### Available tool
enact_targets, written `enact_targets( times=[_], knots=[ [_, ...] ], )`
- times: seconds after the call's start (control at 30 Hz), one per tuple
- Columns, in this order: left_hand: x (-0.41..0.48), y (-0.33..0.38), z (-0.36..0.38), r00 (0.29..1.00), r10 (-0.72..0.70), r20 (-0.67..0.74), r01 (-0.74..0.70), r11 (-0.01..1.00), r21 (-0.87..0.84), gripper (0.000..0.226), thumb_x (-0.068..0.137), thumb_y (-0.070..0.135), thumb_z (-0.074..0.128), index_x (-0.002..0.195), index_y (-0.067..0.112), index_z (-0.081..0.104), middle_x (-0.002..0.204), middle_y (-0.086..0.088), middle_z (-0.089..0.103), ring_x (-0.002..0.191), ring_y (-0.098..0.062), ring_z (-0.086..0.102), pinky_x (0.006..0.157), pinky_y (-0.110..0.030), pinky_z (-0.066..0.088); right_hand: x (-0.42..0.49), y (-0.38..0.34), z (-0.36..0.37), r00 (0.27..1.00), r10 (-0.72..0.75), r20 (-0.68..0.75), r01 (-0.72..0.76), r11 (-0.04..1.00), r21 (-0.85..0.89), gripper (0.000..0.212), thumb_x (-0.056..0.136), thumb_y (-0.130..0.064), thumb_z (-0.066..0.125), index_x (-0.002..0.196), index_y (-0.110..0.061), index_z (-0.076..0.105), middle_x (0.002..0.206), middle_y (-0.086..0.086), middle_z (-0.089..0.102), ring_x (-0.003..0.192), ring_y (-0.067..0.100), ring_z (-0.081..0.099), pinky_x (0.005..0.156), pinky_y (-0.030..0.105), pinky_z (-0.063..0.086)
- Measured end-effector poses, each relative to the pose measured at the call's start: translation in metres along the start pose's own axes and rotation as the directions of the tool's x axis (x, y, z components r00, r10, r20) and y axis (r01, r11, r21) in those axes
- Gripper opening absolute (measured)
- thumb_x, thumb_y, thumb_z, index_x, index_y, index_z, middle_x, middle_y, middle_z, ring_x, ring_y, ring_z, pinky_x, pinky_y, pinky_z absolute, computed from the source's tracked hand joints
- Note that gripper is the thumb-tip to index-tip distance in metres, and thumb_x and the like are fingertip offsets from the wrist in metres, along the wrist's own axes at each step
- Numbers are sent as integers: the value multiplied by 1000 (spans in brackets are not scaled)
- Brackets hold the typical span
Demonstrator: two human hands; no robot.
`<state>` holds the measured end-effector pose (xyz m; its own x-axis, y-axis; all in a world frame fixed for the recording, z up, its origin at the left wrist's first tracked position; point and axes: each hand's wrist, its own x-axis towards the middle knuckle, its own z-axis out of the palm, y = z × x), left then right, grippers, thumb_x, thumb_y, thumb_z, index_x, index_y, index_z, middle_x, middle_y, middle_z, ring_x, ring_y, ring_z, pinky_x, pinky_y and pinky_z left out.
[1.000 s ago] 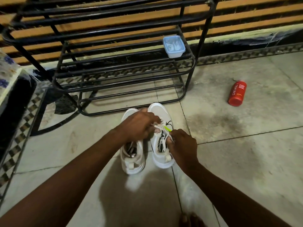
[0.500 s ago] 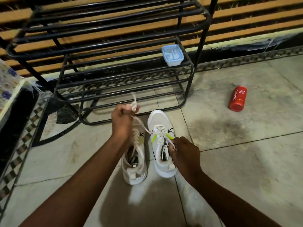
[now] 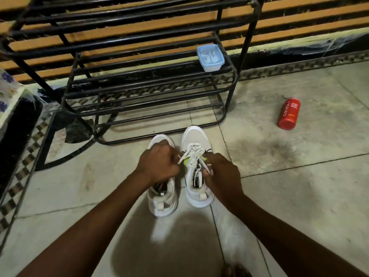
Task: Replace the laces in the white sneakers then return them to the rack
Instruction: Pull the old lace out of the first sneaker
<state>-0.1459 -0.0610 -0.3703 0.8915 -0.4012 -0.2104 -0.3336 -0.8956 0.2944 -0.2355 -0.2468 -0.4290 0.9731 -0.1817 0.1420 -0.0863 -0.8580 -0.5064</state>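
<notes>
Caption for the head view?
The left hand and right hand grip the white lace of one white sneaker; the second white sneaker stands beside it before a black metal shoe rack.

Red bottle (image 3: pixel 289 113) lying on the floor (image 3: pixel 299 196) — white capitals run along its side, reading CINTHOL; next to that, smaller and stacked in three lines — FOAM BODY WASH; over on the right-hand sneaker (image 3: pixel 196 140), a small black mark, too blurred to read.
</notes>
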Motion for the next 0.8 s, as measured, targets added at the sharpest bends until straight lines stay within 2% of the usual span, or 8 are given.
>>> enact_targets(
  times=[0.1, 0.17, 0.23, 0.4, 0.5, 0.63, 0.7, 0.8],
  knots=[
    [4, 5, 4, 985, 167, -35, -169, 983, -77, 27, 69, 42, 69, 95, 34, 68, 115, 8, 52, 119, -19, 51, 97, -42, 40, 11, 0, -2, 989, -137, 55, 135, 990, 29, 46, 78, -12, 71, 123, -16, 63, 114, 6, 62, 95, 31, 66, 75, 42, 57],
    [9, 5, 7, 964, 257, 67, -246, 960, -135, 67, 70, 52, 79, 132, 39, 54, 142, 11, 46, 138, -16, 38, 109, -45, 31, 21, 0, -3, 978, -203, 55, 198, 977, 77, 43, 77, -7, 70, 119, -12, 66, 113, 9, 61, 96, 31, 65, 77, 43, 56],
    [16, 5, 15, 940, 283, 188, -282, 959, -35, 100, 68, 70, 79, 150, 35, 34, 158, 9, 37, 147, -15, 28, 116, -48, 22, 30, -2, -3, 968, -249, 40, 244, 964, 108, 35, 78, -5, 71, 113, -10, 69, 106, 11, 63, 93, 32, 65, 76, 43, 55],
    [27, -1, 25, 939, 285, 194, -308, 946, 100, 98, 57, 91, 68, 133, 34, 47, 133, 11, 58, 133, -17, 45, 98, -45, 26, 39, -6, -2, 935, -352, 31, 353, 934, -55, 24, 74, -3, 73, 98, -7, 73, 89, 13, 66, 80, 37, 66, 61, 40, 56],
    [27, -1, 23, 941, 276, 198, -308, 939, 154, 101, 55, 94, 65, 134, 33, 49, 131, 9, 60, 132, -19, 47, 97, -46, 27, 42, -6, -4, 878, -477, 41, 476, 859, -189, 27, 59, 2, 80, 84, -4, 71, 78, 13, 63, 67, 35, 64, 46, 34, 53],
    [26, 6, 20, 939, 256, 227, -301, 934, 191, 97, 56, 92, 66, 129, 28, 51, 128, 6, 61, 127, -22, 50, 96, -49, 31, 48, -9, -13, 822, -527, 215, 569, 770, -290, 31, 50, 2, 79, 78, -2, 67, 76, 15, 62, 59, 35, 63, 42, 33, 52],
    [25, 5, 18, 939, 248, 239, -294, 939, 178, 95, 57, 91, 65, 127, 28, 52, 125, 6, 61, 125, -22, 51, 95, -49, 31, 54, -9, -16, 841, -459, 287, 524, 823, -220, 20, 66, -3, 70, 86, -2, 66, 87, 18, 63, 70, 39, 65, 57, 39, 54],
    [24, 4, 19, 937, 249, 245, -297, 937, 183, 91, 58, 92, 64, 121, 27, 52, 117, 6, 61, 119, -22, 52, 92, -48, 29, 62, -1, -14, 970, -213, 121, 202, 974, 97, 11, 73, -13, 54, 71, -5, 62, 74, 16, 66, 69, 38, 64, 65, 38, 49]
  ],
)
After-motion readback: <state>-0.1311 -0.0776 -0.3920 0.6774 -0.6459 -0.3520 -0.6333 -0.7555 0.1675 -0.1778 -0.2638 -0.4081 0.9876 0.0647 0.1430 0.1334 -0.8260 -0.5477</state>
